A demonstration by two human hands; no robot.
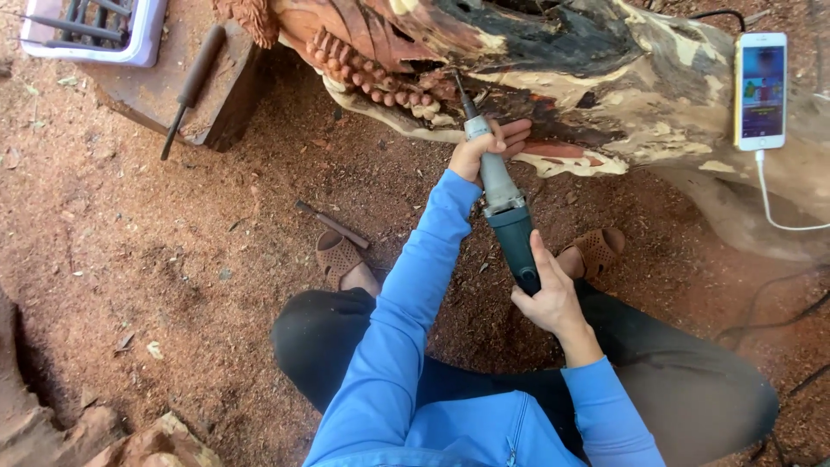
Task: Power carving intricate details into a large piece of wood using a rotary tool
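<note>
I hold a long power carving tool [506, 207] with a grey neck and dark teal body. My left hand [486, 147] grips its grey neck near the front. My right hand [546, 294] wraps the teal rear body. The thin bit tip touches the large carved log [605, 69] beside a row of carved, rounded teeth [372, 73]. I sit with dark trousers, blue sleeves and brown sandals [339, 258] on sawdust ground.
A white phone [761, 91] with a lit screen rests on the log at right, its white cable [778, 216] trailing down. A dark wood block [173, 86] with a chisel [190, 86] lies upper left, next to a white crate [95, 35]. Another chisel [333, 223] lies on the sawdust. Black cables [778, 320] lie at right.
</note>
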